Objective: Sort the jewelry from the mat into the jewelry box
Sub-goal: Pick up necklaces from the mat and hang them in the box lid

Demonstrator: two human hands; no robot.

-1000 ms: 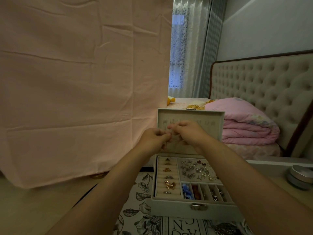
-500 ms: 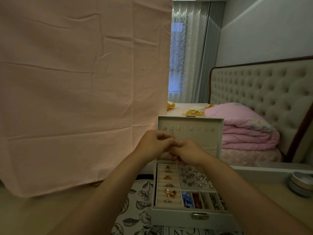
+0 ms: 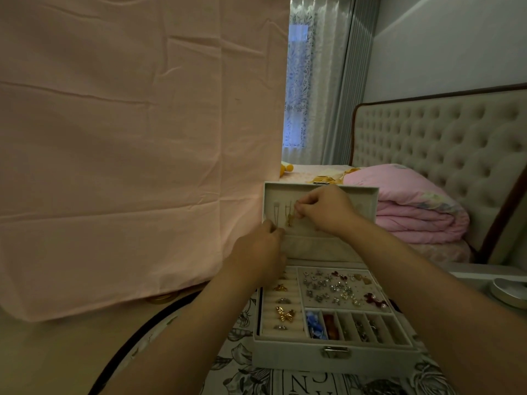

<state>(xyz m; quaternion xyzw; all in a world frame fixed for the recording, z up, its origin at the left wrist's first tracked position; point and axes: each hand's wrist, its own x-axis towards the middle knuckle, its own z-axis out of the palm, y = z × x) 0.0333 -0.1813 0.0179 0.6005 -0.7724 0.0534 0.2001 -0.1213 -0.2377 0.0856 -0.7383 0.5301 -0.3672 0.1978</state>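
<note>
You are facing a creased pink cloth point(image 3: 128, 152) that is hanging to the left of the jewelry box point(image 3: 333, 359) and filling most of the view. Behind and to the right of the box, a tufted headboard point(image 3: 442, 155) is backing a bed, where a folded pink quilt point(image 3: 413, 209) is lying. Directly behind the box, pale curtains point(image 3: 322, 81) are covering a window. The box is standing on a floral mat point(image 3: 242, 377), which is lying over a pale tabletop point(image 3: 57, 360). A round tin point(image 3: 510, 292) is sitting to the right of the box. The box lid point(image 3: 368, 201) is standing upright, and the tray compartments are holding rings, earrings and beads. Your right hand point(image 3: 328, 209) is reaching to the inside of the lid, its fingertips pinching a gold necklace point(image 3: 290, 220) that is hanging there. Your left hand point(image 3: 256, 252) is hovering at the lid's lower left corner with fingers curled; it is not possible to tell whether it is gripping anything.
</note>
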